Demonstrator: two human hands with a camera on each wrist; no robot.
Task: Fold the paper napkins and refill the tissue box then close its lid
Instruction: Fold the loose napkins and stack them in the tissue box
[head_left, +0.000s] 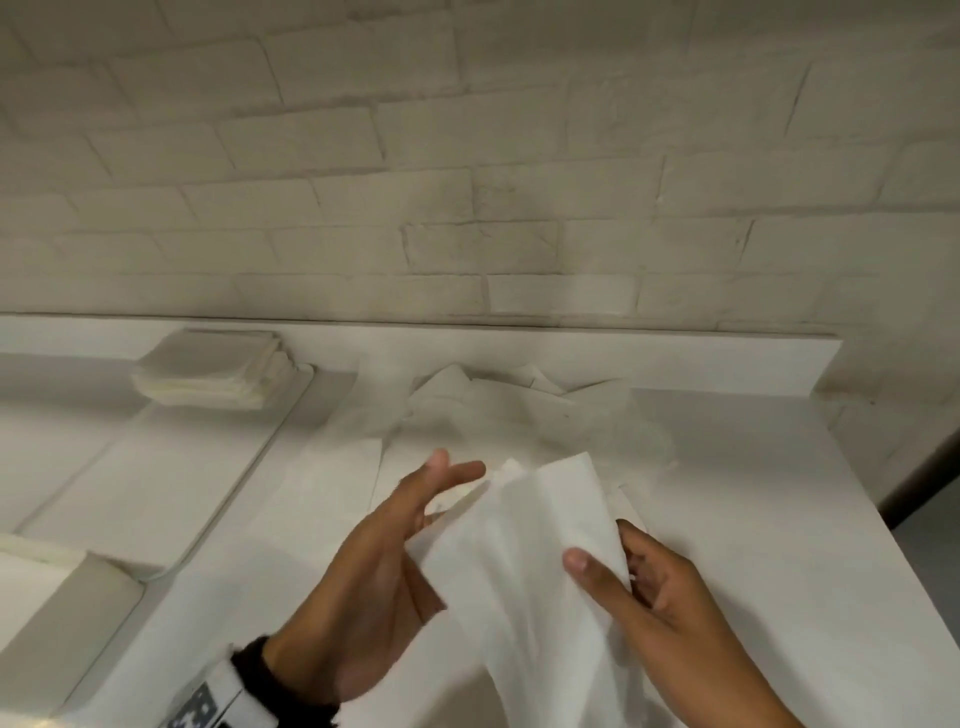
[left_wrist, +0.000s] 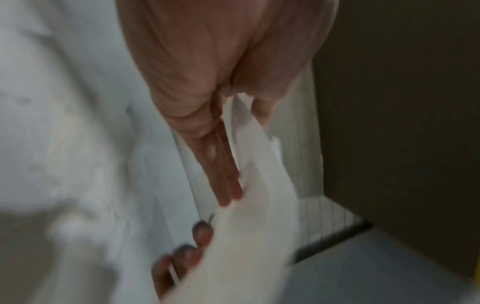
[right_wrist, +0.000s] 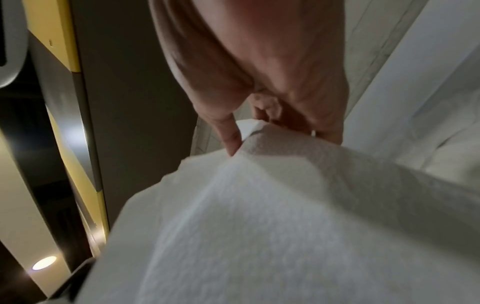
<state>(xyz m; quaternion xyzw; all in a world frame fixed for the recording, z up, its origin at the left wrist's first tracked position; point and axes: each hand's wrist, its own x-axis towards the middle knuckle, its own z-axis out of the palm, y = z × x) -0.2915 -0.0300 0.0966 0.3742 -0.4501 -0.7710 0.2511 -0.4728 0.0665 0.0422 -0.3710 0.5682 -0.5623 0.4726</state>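
My white counter (head_left: 779, 519) fills the lower frame. At upper left, a flat tray (head_left: 156, 483) lies on it, carrying a stack of folded napkins (head_left: 213, 371). At centre, against the back ledge (head_left: 675, 358), loose unfolded napkins (head_left: 519, 410) lie in a heap.

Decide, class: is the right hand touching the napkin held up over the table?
Touching. In the head view the right hand pinches the napkin at its right edge, thumb on top; the right wrist view shows the thumb pressing the paper.
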